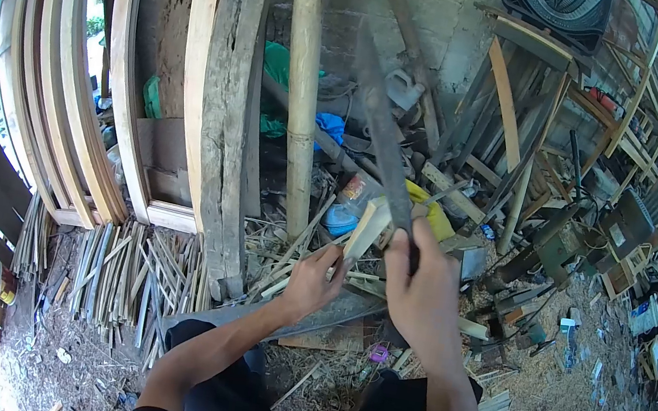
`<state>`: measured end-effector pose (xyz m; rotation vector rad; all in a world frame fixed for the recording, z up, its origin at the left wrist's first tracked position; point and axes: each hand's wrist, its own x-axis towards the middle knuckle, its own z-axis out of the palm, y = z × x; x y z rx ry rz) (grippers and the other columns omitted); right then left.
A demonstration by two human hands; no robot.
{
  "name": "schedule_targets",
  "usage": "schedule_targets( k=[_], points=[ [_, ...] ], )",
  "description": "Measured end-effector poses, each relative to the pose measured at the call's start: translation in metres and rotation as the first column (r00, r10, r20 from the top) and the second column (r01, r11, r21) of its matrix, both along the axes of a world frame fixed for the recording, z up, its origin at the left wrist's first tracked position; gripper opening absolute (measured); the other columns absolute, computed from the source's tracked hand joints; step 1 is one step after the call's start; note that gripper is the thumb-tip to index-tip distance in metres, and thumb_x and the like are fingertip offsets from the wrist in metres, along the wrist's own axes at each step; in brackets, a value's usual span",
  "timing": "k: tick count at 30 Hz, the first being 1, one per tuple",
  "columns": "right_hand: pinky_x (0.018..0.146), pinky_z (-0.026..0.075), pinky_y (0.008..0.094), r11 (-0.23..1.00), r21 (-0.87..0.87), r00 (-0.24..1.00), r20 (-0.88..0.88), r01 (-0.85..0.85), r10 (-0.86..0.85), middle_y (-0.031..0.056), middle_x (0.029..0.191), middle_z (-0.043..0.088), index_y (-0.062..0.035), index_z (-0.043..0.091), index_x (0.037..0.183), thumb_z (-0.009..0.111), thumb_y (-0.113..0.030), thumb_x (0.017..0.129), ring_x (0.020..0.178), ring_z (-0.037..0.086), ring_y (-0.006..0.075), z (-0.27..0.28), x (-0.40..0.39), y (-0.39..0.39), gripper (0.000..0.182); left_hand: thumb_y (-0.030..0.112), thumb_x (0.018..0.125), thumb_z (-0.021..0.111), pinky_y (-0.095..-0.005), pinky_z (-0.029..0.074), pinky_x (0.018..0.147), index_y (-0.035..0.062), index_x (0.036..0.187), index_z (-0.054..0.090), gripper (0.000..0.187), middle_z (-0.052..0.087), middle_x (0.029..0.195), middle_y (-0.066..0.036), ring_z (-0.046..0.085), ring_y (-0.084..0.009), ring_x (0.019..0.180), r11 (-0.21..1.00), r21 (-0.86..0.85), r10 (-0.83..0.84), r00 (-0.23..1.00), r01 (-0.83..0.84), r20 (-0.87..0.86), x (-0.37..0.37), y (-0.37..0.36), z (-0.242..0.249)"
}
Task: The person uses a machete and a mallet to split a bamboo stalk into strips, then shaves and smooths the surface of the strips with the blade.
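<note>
My right hand (pixel 424 298) is wrapped round the handle end of a machete (pixel 388 133), whose long dark blade points up and away and is blurred toward its tip. Pinched in the fingers of my left hand (pixel 312 285) is a short pale piece of split bamboo (pixel 368 227), tilted upward. The blade's lower part runs close beside the top of that piece. Beneath both hands lies a grey plank (pixel 320 318), with bamboo strips scattered over and behind it.
Bundles of thin strips (pixel 111 274) lie on the ground at left, below leaning wooden frames (pixel 172 217). A bamboo pole (pixel 302 89) and a weathered post (pixel 229 104) stand ahead. A fan (pixel 556 13) sits at upper right; metal equipment (pixel 554 250) stands at right.
</note>
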<state>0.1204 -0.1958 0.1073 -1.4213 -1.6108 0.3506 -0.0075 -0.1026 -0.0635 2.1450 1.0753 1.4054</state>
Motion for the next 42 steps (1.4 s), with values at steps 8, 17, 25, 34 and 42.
schedule_targets(
  k=[8, 17, 25, 34, 42],
  points=[
    [0.059, 0.044, 0.0475, 0.999, -0.048, 0.995, 0.096, 0.022, -0.018, 0.0285, 0.068, 0.057, 0.0040, 0.053, 0.099, 0.051, -0.017, 0.093, 0.070, 0.057, 0.0476, -0.056, 0.001, 0.033, 0.022, 0.006, 0.079, 0.065, -0.0393, 0.051, 0.076, -0.0013, 0.112, 0.054, 0.036, 0.063, 0.098, -0.023, 0.064, -0.0383, 0.087, 0.980, -0.198, -0.007, 1.000, 0.002, -0.022, -0.002, 0.025, -0.071],
    [0.056, 0.048, 0.0519, 0.986, 0.008, 0.919, 0.362, 0.164, -0.156, 0.0238, 0.068, 0.061, -0.0025, 0.051, 0.098, 0.049, -0.022, 0.093, 0.065, 0.062, 0.0428, -0.018, -0.006, 0.018, 0.020, 0.014, 0.088, 0.059, -0.0471, 0.048, 0.059, -0.0006, 0.104, 0.056, 0.022, 0.062, 0.074, -0.025, 0.062, -0.0422, 0.067, 0.985, -0.161, -0.073, 0.996, 0.063, -0.058, 0.013, 0.013, -0.040],
    [0.057, 0.046, 0.0520, 1.000, 0.005, 0.981, 0.195, 0.005, -0.006, 0.0255, 0.067, 0.060, -0.0014, 0.050, 0.096, 0.051, -0.019, 0.093, 0.067, 0.061, 0.0447, -0.003, 0.002, 0.029, 0.018, 0.018, 0.088, 0.060, -0.0460, 0.050, 0.057, -0.0003, 0.105, 0.057, 0.025, 0.063, 0.073, -0.025, 0.062, -0.0408, 0.063, 0.998, -0.066, 0.011, 0.997, -0.016, -0.078, 0.002, 0.023, -0.021],
    [0.059, 0.045, 0.0529, 0.992, -0.055, 0.992, 0.060, 0.117, -0.113, 0.0289, 0.069, 0.059, 0.0013, 0.051, 0.100, 0.049, -0.019, 0.093, 0.071, 0.059, 0.0483, -0.067, 0.029, 0.057, 0.022, 0.022, 0.091, 0.053, -0.0515, 0.050, 0.071, -0.0004, 0.112, 0.057, 0.031, 0.063, 0.086, -0.028, 0.062, -0.0441, 0.078, 0.934, -0.355, -0.132, 0.958, 0.035, -0.253, 0.014, 0.052, -0.128],
    [0.062, 0.049, 0.0530, 0.954, -0.065, 0.847, 0.480, 0.293, -0.227, 0.0277, 0.069, 0.061, -0.0001, 0.054, 0.102, 0.049, -0.020, 0.093, 0.071, 0.061, 0.0468, -0.058, 0.047, 0.063, 0.023, 0.019, 0.092, 0.053, -0.0490, 0.050, 0.066, -0.0020, 0.108, 0.056, 0.026, 0.063, 0.077, -0.026, 0.061, -0.0438, 0.072, 0.920, -0.389, -0.162, 0.953, 0.052, -0.257, 0.022, 0.050, -0.115]
  ],
)
